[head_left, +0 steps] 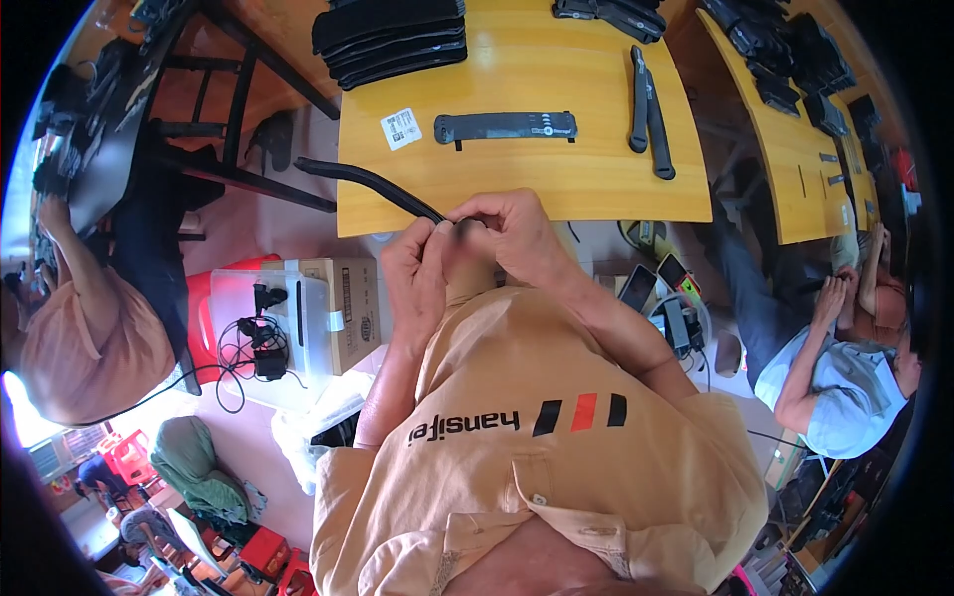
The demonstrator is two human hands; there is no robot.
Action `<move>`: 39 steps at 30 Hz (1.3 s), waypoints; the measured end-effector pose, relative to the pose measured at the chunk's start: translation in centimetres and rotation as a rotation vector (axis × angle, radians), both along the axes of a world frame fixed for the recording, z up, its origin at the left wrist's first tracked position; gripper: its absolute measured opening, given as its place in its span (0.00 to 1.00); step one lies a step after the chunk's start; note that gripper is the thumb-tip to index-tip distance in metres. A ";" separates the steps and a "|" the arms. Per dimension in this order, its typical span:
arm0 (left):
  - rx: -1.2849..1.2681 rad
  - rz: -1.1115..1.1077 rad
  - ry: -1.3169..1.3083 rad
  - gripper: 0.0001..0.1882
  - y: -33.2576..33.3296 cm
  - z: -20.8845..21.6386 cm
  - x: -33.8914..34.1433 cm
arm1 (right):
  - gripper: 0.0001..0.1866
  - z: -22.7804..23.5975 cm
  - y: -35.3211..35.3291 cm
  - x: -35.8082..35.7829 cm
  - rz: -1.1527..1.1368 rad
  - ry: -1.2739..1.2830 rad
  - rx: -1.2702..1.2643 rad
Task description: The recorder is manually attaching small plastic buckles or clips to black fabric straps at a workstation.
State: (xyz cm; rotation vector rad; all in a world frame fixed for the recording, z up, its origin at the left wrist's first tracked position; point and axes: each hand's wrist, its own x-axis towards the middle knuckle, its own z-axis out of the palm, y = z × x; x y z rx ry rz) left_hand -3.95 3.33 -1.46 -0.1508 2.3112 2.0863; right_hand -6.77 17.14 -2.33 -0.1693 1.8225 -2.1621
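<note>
At the near edge of the yellow table [586,184], both my hands are closed around one end of a black strap [373,182]. Its long free part reaches out to the left, past the table's corner. My left hand [412,273] pinches the strap end from the left, thumb on top. Opposite it, my right hand [522,233] grips the same end with its fingertips. The gripped end is partly hidden by the fingers and blurred. Beyond my hands a flat dark band [487,126] with pale print lies across the table, beside a white label [400,129].
Folded black pieces [390,45] form a stack at the far left of the table. Two dark bands [649,119] lie at the right. Below left stand a cardboard box [353,313] and a clear plastic bin [298,338] with cables. Other people work on both sides.
</note>
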 end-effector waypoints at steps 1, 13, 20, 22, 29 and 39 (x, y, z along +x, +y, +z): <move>-0.003 -0.002 -0.001 0.14 -0.2 0.0 0.0 | 0.11 0.0 -0.1 0.0 -0.002 -0.001 -0.003; 0.098 -0.020 -0.034 0.13 -0.5 1.3 0.0 | 0.11 0.0 1.8 -1.2 0.190 -0.078 -0.306; -0.082 -0.140 -0.030 0.13 -0.7 1.7 0.0 | 0.09 -1.3 2.8 -2.2 0.400 -0.045 -0.256; -0.135 -0.195 0.003 0.13 -1.0 1.9 0.0 | 0.09 -1.1 2.9 -2.2 0.484 -0.087 -0.299; -0.155 -0.283 -0.047 0.11 -1.6 2.1 0.5 | 0.09 1.2 3.3 -2.2 0.583 0.357 0.227; -0.073 -0.341 -0.074 0.12 -1.9 3.3 1.1 | 0.05 2.3 2.8 0.5 0.344 0.608 0.262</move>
